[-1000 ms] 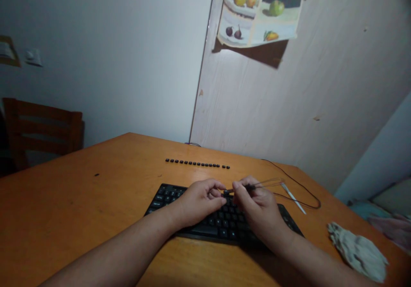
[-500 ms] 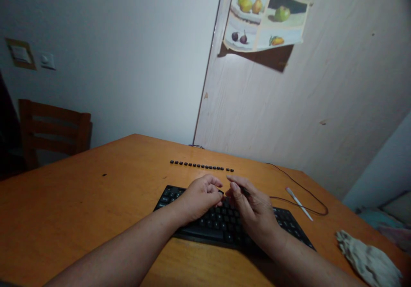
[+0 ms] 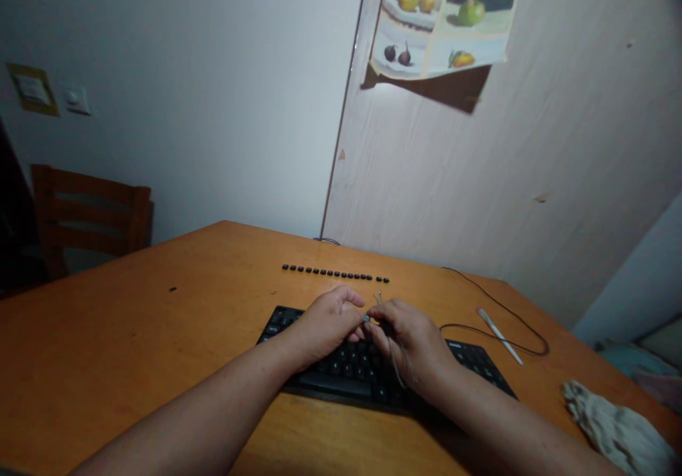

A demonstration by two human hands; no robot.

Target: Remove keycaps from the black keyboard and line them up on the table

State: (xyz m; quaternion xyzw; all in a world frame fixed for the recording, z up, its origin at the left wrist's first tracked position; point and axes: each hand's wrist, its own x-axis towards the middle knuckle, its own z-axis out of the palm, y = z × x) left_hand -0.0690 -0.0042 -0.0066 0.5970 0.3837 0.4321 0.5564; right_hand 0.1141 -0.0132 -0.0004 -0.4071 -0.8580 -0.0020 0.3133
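Note:
A black keyboard point(image 3: 341, 389) lies on the wooden table, partly covered by my hands. My left hand point(image 3: 330, 325) is closed, pinching a small keycap point(image 3: 366, 318) between thumb and fingers above the keys. At the same keycap, the thumb and index finger of my right hand point(image 3: 415, 339) touch from the other side. A wire keycap puller point(image 3: 395, 362) is tucked in my right hand, with thin wires hanging below the fingers and others showing above; its dark handle is mostly hidden. Behind the keyboard, several black keycaps point(image 3: 330, 273) stand in a row.
A black cable point(image 3: 525, 312) curls across the right side of the table point(image 3: 175, 362), passing a white brush point(image 3: 501, 335). A crumpled light cloth point(image 3: 618, 423) lies at the right edge. One small dark piece point(image 3: 172, 289) rests at left. A wooden chair point(image 3: 96, 209) stands beyond.
My right hand has turned the puller from pointing right to lying across its palm, wires downward. Its fingertips have come to the keycap in my left hand. The view shifted slightly.

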